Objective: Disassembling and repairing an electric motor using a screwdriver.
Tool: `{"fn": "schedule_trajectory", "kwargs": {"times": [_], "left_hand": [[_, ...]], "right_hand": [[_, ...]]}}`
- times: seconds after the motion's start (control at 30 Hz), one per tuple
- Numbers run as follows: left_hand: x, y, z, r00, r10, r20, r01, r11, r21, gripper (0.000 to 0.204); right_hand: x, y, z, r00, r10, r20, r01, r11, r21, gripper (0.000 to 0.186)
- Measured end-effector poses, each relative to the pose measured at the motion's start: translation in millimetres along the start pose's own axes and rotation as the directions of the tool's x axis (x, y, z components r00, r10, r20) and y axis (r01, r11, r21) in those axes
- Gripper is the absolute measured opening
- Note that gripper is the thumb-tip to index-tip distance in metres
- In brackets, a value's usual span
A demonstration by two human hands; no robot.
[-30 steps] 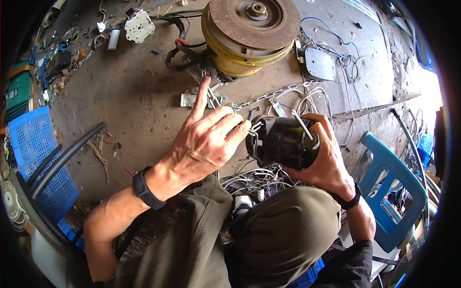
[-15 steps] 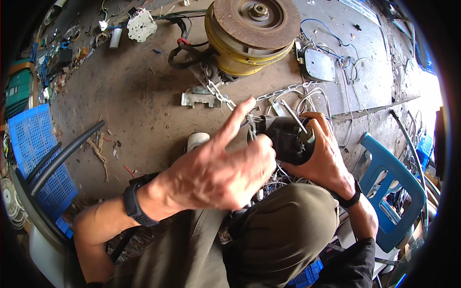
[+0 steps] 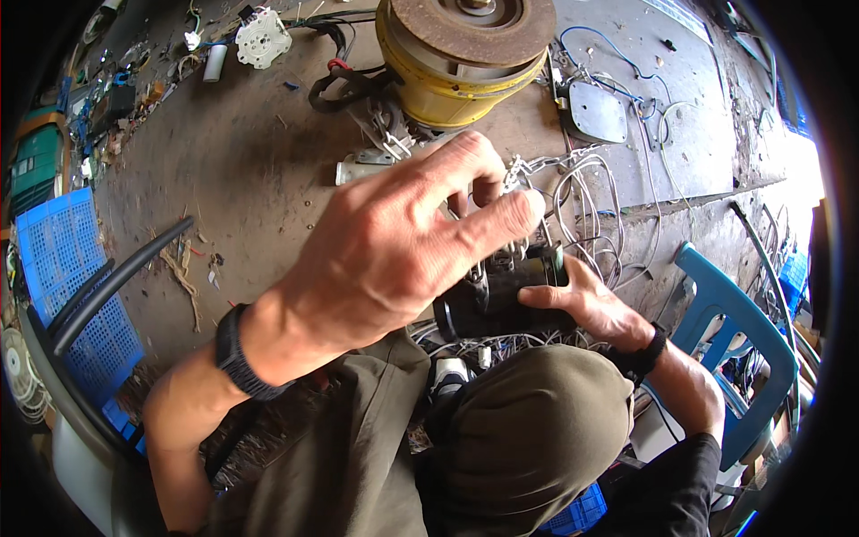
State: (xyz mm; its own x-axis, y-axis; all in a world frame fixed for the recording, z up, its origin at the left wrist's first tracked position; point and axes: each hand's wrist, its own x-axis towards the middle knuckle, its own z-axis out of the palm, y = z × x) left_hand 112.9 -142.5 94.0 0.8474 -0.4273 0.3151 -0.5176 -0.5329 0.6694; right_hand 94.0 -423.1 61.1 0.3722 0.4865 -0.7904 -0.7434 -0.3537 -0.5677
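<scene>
My right hand (image 3: 586, 304) grips a black cylindrical part (image 3: 506, 300) above my knees, thumb across its near side. A metal chain (image 3: 514, 170) runs down behind my left thumb, and links show against the part's upper side. Over the part I hold my left hand (image 3: 385, 242), its fingers bent and its thumb pointing right; whatever lies in the fingers is hidden. Beyond it stands a yellow round machine body (image 3: 447, 94) topped by a rusty disc (image 3: 479, 27). More chain by its base disappears behind my left hand.
Loose grey cables (image 3: 595, 192) lie right of the chain. A flat grey plate (image 3: 598, 114) with blue wire is farther right. At the left are a blue perforated crate (image 3: 67, 268) and a black curved bar (image 3: 125, 282). A blue plastic chair (image 3: 738, 331) is at the right.
The black part has turned and shifted down and left with my right hand. My left hand has risen, its pointing index finger now bent. A metal rod at the part no longer shows.
</scene>
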Motion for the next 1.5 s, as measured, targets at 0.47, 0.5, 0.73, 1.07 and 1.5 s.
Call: {"fn": "schedule_trajectory", "kwargs": {"times": [0.47,0.5,0.73,1.07,1.5], "left_hand": [[-66,-21,27,0.796,-0.581,0.167,0.591,0.688,-0.421,0.035],[-75,-17,30,0.754,-0.626,0.200,0.646,0.652,-0.396,0.051],[-107,3,34,0.673,-0.554,0.490,0.739,0.489,-0.463,0.111],[-129,-9,19,0.614,-0.663,0.428,0.765,0.365,-0.531,0.077],[-152,-11,-7,0.666,-0.563,0.489,0.743,0.443,-0.502,0.092]], "right_hand": [[6,75,33,0.945,0.207,0.253,-0.327,0.632,0.703,0.064],[9,89,31,0.935,0.132,0.328,-0.340,0.591,0.732,0.065],[17,102,56,0.938,0.078,0.337,-0.335,0.452,0.827,0.067],[21,65,35,0.977,0.160,-0.139,-0.141,0.981,0.133,0.059],[80,-5,12,0.833,-0.402,0.380,0.527,0.784,-0.328,0.024]]}}
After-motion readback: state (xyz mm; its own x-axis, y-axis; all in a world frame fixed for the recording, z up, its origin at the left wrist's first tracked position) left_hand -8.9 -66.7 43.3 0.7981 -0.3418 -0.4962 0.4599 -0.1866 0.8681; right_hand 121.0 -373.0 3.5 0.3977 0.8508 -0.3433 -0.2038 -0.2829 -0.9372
